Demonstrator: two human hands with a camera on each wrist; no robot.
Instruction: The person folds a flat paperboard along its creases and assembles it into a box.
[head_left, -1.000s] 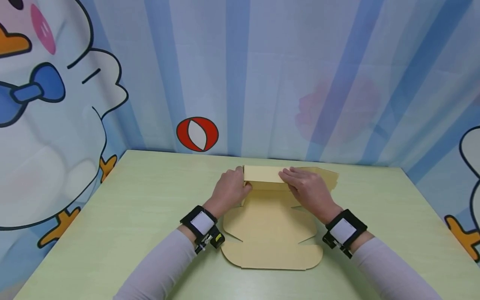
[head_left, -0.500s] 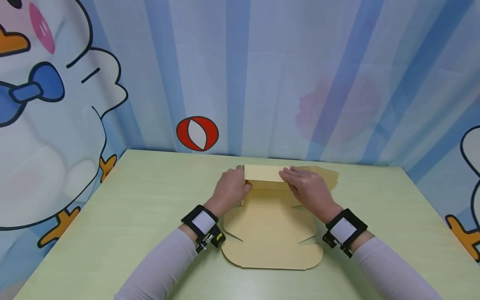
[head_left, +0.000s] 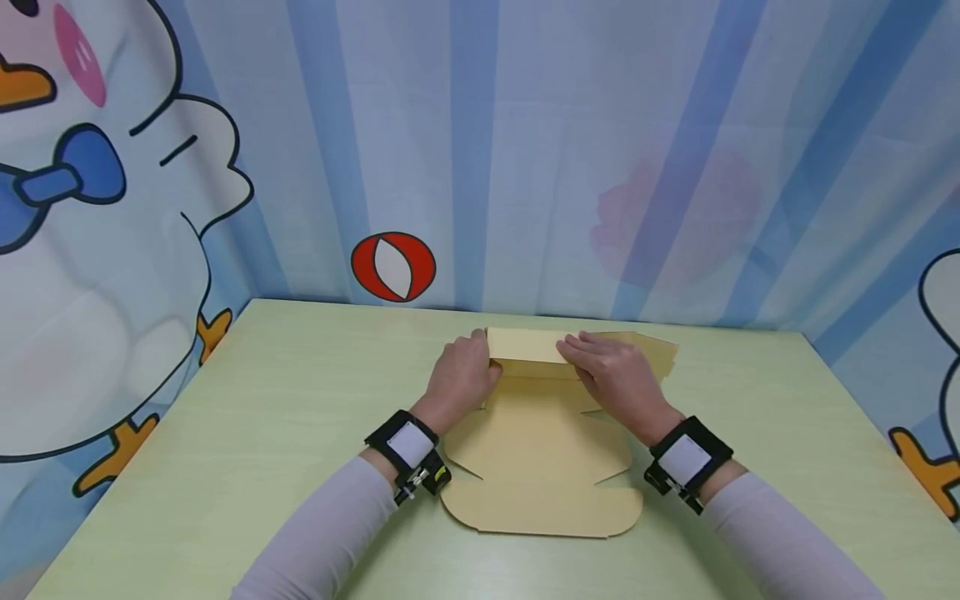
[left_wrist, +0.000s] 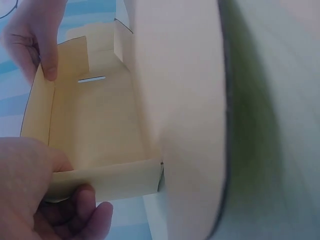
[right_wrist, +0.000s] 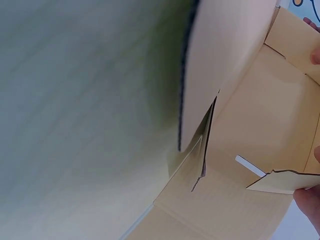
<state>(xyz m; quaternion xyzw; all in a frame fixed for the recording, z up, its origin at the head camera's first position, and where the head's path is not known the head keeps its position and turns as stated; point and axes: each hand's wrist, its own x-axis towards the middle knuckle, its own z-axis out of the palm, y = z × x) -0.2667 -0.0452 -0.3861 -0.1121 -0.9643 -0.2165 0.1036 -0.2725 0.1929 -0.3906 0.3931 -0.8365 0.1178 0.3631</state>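
Note:
A tan cardboard box blank (head_left: 540, 450) lies on the table, partly folded up at its far end. At its far left corner my left hand (head_left: 462, 371) grips the raised side wall (left_wrist: 115, 182), fingers curled round it in the left wrist view. My right hand (head_left: 617, 371) holds the raised far wall (head_left: 528, 344) near its right end, fingers over the top. The left wrist view shows the right hand's thumb (left_wrist: 48, 62) against the inner face. A right side flap (head_left: 652, 354) spreads outward beyond the right hand. In the right wrist view, a narrow slot (right_wrist: 250, 166) shows in the base.
The pale green table (head_left: 300, 433) extends around the cardboard. Behind it hangs a blue striped curtain (head_left: 540, 150) printed with cartoon ducks and a red ball. The blank's rounded near flap (head_left: 540, 508) lies toward the person, between the two forearms.

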